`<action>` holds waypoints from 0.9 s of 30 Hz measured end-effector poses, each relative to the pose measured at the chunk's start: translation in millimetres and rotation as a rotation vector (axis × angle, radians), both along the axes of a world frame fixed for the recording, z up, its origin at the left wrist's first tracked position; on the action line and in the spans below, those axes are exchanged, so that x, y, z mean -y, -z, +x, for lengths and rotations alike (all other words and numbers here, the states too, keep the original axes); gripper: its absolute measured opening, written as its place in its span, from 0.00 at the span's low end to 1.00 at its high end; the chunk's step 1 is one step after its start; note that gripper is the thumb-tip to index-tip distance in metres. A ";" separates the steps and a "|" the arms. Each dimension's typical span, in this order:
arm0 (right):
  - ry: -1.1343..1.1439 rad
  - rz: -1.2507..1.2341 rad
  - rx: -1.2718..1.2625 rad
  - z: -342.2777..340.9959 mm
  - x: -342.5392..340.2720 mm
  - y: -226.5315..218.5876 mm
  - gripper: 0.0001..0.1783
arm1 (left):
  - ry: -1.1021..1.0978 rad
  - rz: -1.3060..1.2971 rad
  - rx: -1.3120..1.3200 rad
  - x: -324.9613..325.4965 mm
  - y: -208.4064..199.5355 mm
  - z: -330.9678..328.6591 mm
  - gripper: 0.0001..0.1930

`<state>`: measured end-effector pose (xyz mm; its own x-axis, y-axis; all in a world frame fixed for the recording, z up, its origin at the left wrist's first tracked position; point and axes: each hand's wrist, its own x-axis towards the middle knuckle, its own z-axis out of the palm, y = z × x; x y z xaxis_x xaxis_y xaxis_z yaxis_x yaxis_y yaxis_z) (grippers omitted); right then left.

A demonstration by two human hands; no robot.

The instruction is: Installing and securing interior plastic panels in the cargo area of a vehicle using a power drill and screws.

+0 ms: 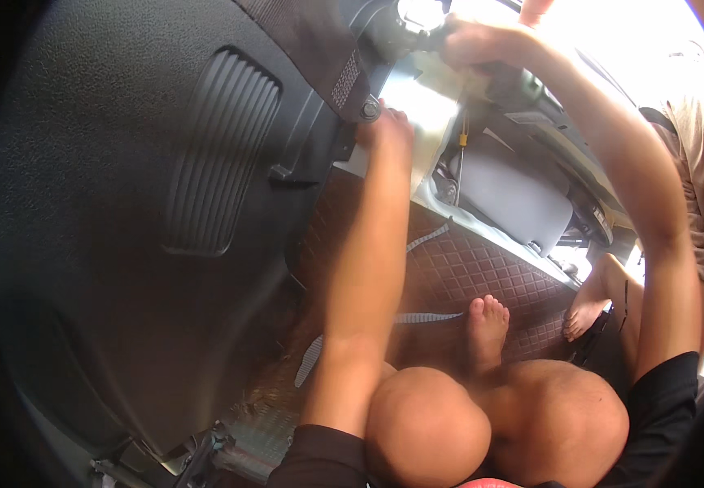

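Note:
My left hand [386, 134] reaches up to the edge of a black plastic trim panel [116, 154] inside a vehicle. Its fingers are bent beside the bolted end [370, 108] of a dark seat belt [311, 49], and what they grip is hidden. Higher and to the right, my right hand [478, 45] is closed at a dark fitting [396, 32] by the bright opening. Glare and blur hide exactly what its fingers hold. A ribbed vent-like insert [226, 150] is set in the panel.
Brown quilted matting [482, 276] with grey strips covers the floor under my bare foot [488, 325]. Beyond the sill lies a grey padded piece [514, 187] near a thin rod with a yellow tag [462, 140]. Another person's bare foot [586, 315] and beige clothing [681, 106] are at the right.

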<state>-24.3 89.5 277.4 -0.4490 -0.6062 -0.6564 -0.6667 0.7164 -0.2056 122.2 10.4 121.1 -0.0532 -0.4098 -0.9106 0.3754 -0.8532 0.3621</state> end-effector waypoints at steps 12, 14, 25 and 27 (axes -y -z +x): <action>0.138 -0.306 0.172 211.2 -123.5 14.4 0.22 | 0.464 -0.164 -0.424 -19.0 -67.0 284.7 0.13; 0.110 -0.263 0.239 254.6 -131.6 34.5 0.27 | 0.357 -0.137 -0.482 -17.5 -77.7 298.2 0.15; -0.174 -0.399 0.112 299.6 -103.1 36.3 0.23 | 0.570 -0.200 -0.599 -48.6 -88.0 301.3 0.24; -0.065 -0.791 0.353 287.8 -85.0 30.1 0.17 | 0.625 -0.194 -0.632 -50.4 -85.4 299.9 0.24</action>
<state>263.5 174.4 247.2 -0.2477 -0.9607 -0.1257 -0.5047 0.2387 -0.8296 422.0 60.9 206.5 -0.7831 -0.2812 -0.5547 0.0417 -0.9137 0.4043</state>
